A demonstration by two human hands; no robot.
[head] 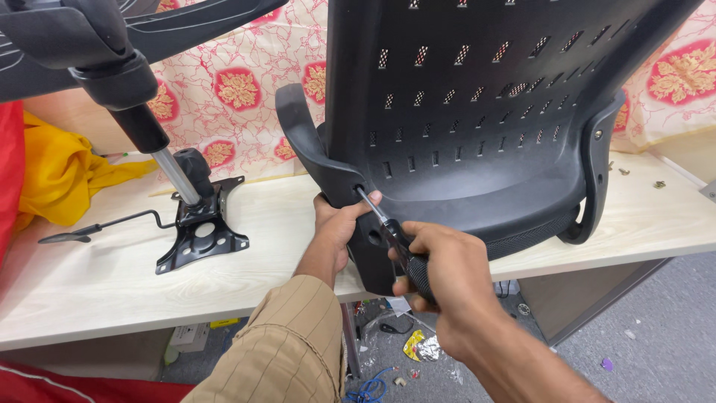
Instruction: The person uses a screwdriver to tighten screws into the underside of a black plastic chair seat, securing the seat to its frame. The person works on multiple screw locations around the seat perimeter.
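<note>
Bright, even indoor light, soft faint shadows, sharp focus throughout (slight wide-angle stretch at edges), no glare

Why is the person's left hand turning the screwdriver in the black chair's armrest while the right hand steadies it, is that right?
Not quite: the hands are swapped. In the head view, the right hand grips the screwdriver, whose tip sits at a hole in the armrest of the black chair. The left hand steadies the armrest beside the tip.

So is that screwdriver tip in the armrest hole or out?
In: the screwdriver shaft ends at the hole in the armrest, gripped by the right hand.
</note>
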